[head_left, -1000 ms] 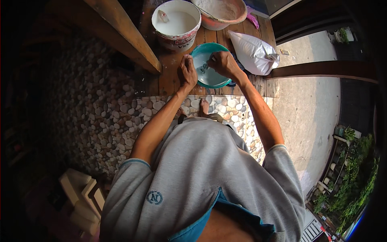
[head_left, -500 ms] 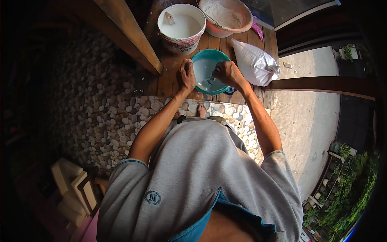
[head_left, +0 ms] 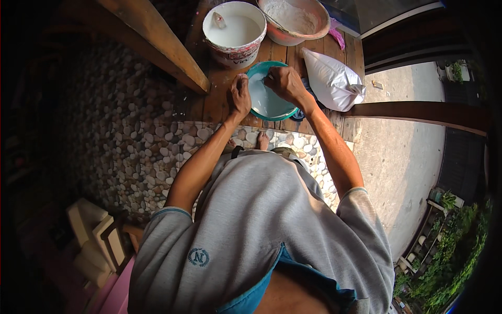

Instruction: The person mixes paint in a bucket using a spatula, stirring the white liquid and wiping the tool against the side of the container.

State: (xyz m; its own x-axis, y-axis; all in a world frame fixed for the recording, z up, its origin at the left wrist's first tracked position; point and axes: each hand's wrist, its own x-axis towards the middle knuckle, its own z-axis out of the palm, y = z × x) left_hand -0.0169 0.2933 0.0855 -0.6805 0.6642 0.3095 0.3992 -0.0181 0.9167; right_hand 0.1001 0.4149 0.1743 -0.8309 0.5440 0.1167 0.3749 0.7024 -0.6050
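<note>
Two hands at a teal bowl on a wooden counter

The left hand (head_left: pixel 240 97) is closed on the near-left rim of the teal bowl (head_left: pixel 274 119), its fingers curled and its knuckles facing up. The right hand (head_left: pixel 286 83) is bent over the bowl's right side from above, its fingers drawn narrow and pointing down toward the inside; the back of the hand hides the fingertips, so I cannot tell whether anything is pinched between them. Pale, milky liquid (head_left: pixel 267 104) lies in the bowl, which stands upright near the front edge of the plank counter (head_left: pixel 222 91).

Just beyond the bowl, to the left, is a white bucket (head_left: pixel 235 56) with a stained outer wall and white contents. Behind and to the right of the bucket stands a pinkish-orange basin (head_left: pixel 285 37) of white powder, with a bright pink piece of plastic (head_left: pixel 337 39) at its right. To the right of the bowl, a tied white bag (head_left: pixel 332 81) rests on its side.

A wooden post (head_left: pixel 167 57) slants along the counter's left side. Below the counter, a bare foot (head_left: pixel 262 140) stands on the pebble-patterned floor (head_left: pixel 157 141), and green plants (head_left: pixel 460 246) fill the lower right.
</note>
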